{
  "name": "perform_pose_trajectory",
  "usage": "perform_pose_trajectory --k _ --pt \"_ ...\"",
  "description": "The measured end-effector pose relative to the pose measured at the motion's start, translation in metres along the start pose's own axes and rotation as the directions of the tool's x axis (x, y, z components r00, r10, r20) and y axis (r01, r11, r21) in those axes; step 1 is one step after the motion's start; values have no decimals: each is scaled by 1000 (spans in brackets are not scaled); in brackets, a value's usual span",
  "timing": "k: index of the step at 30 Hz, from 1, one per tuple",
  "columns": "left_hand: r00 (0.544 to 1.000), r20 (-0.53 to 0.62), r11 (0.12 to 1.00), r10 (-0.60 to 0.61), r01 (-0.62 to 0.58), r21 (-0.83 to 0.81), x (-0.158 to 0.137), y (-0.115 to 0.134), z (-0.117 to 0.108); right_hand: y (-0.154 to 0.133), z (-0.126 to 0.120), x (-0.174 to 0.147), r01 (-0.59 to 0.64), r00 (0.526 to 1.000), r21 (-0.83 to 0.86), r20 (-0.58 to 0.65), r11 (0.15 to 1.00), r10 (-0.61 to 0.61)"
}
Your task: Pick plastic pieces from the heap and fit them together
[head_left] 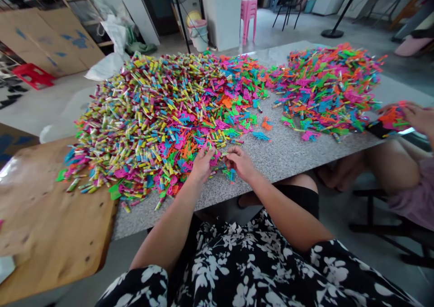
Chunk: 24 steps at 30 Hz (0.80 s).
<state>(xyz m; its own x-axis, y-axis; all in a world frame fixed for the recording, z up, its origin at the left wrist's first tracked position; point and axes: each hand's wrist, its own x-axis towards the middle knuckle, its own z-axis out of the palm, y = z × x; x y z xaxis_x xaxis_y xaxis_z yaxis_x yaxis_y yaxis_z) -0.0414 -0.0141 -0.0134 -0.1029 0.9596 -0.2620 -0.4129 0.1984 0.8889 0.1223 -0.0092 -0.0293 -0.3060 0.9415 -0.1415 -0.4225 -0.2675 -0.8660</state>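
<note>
My left hand (202,163) is closed on a small pink plastic piece (214,156), flat and shaped like a toy gun. Just to its right, my right hand (240,163) pinches a small tube (224,153), its end close to the pink piece. Whether the two touch I cannot tell. Both hands are at the near edge of a big heap of small wrapped tubes (145,103), mostly yellow and dark red. Pink, green, orange and blue plastic pieces (230,103) are mixed in on its right side. A few blue pieces (230,175) lie under my right hand.
A second heap of coloured pieces (332,85) covers the right of the speckled table (271,158). Another person's hands (415,117) hold orange pieces there. A wooden board (57,225) adjoins at left. Pink stools (249,17) and a bucket (199,35) stand behind.
</note>
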Motion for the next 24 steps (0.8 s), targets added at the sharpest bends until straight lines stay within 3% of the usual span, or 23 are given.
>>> perform_pose_trajectory --k 4,9,15,24 --pt "995 -29 995 99 -99 5 -1 0 9 5 3 -5 25 999 -20 -28 999 -25" --pt "991 -45 989 123 -119 93 -6 2 19 8 3 -2 64 995 40 -73 997 -61" --pt "981 -47 979 187 -182 89 -4 -5 20 7 5 -5 153 979 134 -156 979 -131" --pt "981 -67 977 180 -171 127 -3 -9 17 7 11 -12 91 987 245 -149 965 -55"
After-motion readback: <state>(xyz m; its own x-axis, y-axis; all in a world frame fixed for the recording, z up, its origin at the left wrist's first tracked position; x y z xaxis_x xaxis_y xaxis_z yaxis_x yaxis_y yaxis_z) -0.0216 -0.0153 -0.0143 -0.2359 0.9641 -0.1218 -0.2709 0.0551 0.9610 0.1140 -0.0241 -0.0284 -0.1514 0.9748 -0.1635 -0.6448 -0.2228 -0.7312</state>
